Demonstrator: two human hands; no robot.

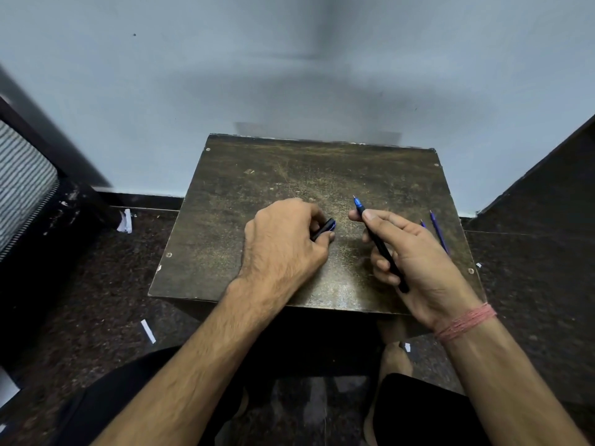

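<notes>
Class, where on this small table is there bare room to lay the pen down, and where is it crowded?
Bare: the far half of the table, between the hands and the wall, and the near left corner beside the left hand. Crowded: the right edge, where two loose pens lie behind the right hand holding the pen.

The far half of the table (289, 175) lies bare up to the wall (289, 75). Two refills (438, 231) (partly behind the right hand (415, 252)) crowd the right edge; a narrow gap lies between that hand and the left hand (283, 243).
</notes>
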